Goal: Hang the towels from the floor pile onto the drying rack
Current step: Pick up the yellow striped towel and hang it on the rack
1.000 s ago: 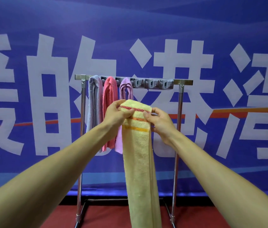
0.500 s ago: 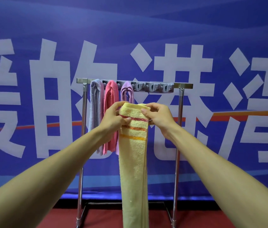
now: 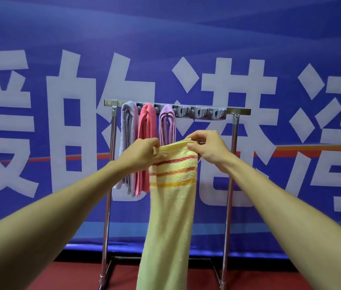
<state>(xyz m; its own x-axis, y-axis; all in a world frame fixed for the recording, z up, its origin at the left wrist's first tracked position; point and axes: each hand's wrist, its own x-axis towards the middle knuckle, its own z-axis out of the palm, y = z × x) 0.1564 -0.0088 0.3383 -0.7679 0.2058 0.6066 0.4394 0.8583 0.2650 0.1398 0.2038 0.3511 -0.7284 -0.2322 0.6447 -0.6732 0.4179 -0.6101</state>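
The blue banner (image 3: 39, 65) fills all the background, and before it stands the drying rack (image 3: 240, 111) on the red floor (image 3: 60, 277). The yellow towel (image 3: 171, 216) is not yet on the rack: it hangs in the air in front of it, below the holder strip (image 3: 203, 113), and its lower end goes out of the picture, so I cannot tell if it touches the floor. The left hand (image 3: 144, 153) grips the left side of its top edge with curled fingers, and the right hand (image 3: 207, 147) pinches the top edge at the right. I think the main risks are these. The towel is long and heavy, so a folded edge pushed only a little into a holder could slip out and fall. The lifting hands are also near the purple towel (image 3: 167, 124) and could pull it loose. Counted: one banner; one rack with two upright posts (image 3: 230, 206); four towels in view, one held and three hung side by side, namely the grey towel (image 3: 127, 132), the pink towel (image 3: 147, 130) and the purple one; two hands; three stripes (image 3: 175, 170) on the yellow towel. The empty holders are several, but too small to count surely. The floor pile is not in view.
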